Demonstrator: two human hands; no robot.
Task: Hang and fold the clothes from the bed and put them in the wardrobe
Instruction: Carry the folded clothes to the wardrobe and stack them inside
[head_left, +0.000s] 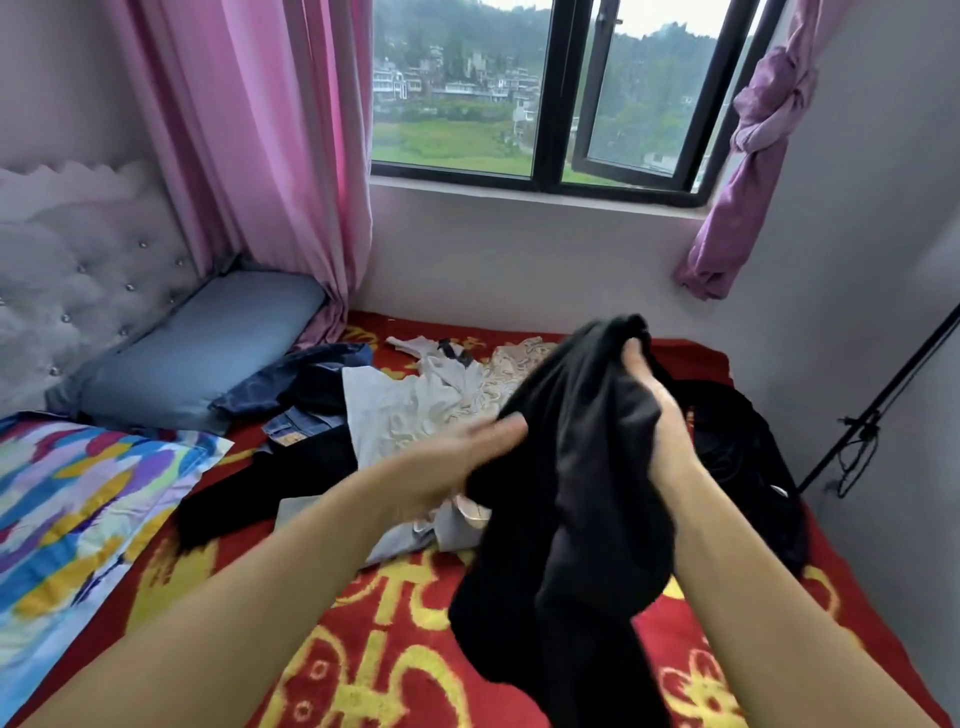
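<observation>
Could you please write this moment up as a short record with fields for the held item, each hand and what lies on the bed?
held item: black garment, lifted above the bed, hanging down crumpled
right hand: grip on the garment's upper edge
left hand: blurred, at the garment's left side; grip cannot be told
bed cover: red with yellow pattern
clothes on bed: white lacy garment, blue jeans, another dark garment on the right
pillows: blue pillow, multicoloured pillow

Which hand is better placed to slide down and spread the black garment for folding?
The left hand. It lies open against the black garment, free to move, while the right hand grips its top edge and holds it up above the bed.
</observation>
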